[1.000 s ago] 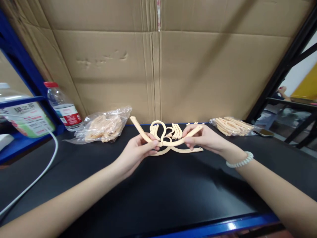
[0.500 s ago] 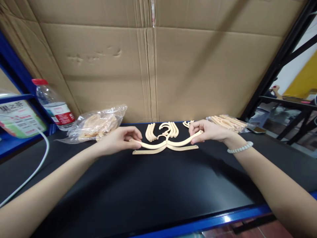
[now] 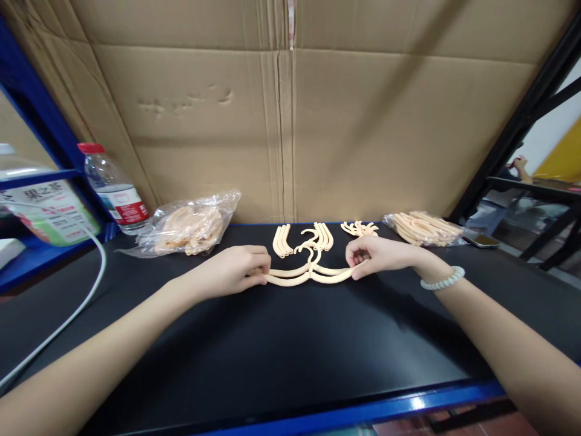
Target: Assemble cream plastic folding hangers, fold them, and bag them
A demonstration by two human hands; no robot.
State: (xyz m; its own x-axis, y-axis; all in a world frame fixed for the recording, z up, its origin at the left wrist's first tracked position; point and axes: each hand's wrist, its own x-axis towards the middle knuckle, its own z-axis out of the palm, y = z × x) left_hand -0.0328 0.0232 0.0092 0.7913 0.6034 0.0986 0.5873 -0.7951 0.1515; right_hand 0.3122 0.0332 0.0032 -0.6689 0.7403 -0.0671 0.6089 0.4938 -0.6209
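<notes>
The front hanger [image 3: 293,281] is at the middle of the black worktop [image 3: 281,351], its two curved arms spread left and right. The left hand [image 3: 242,266] has a narrow grip, thumb and fingers pinching the hanger's left end; the right hand [image 3: 374,254] pinches its right end in the same way. A back hanger [image 3: 290,271] lies just on the far side of it; whether the two touch, I cannot tell. Farther off are a left row of curved pieces [image 3: 282,241], a right row of curved pieces [image 3: 324,236] and, right of these, a pile of small pieces [image 3: 359,228]. A clear bag of parts [image 3: 193,227] lies far left, near a red-capped bottle [image 3: 120,197]; another bag [image 3: 424,229] lies far right, beside a phone [image 3: 485,241].
</notes>
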